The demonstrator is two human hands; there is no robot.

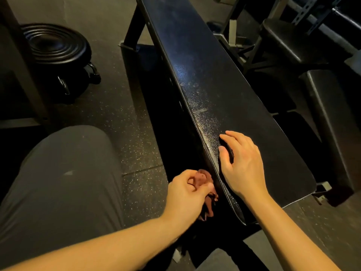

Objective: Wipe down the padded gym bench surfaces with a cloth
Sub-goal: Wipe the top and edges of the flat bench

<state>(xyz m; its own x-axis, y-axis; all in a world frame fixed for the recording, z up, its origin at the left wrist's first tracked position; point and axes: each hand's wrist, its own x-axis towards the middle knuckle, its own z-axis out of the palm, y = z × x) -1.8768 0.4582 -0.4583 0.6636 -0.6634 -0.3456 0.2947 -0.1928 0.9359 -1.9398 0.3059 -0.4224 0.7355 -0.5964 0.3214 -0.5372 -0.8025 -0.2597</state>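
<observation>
A long black padded bench (224, 90) runs from the top middle down to the lower right, its vinyl top showing pale smears. My left hand (187, 194) grips a crumpled reddish-brown cloth (210, 196) against the bench's left side edge, just below the top seam. My right hand (242, 165) rests on the near end of the pad with fingers loosely spread, thumb along the seam, holding nothing. Most of the cloth is hidden behind my left hand.
A stack of black weight plates (56, 49) with a kettlebell handle sits on the speckled rubber floor (121, 106) at the left. More black padded benches (328, 122) and metal frames crowd the right. My grey-trousered knee (64, 173) fills the lower left.
</observation>
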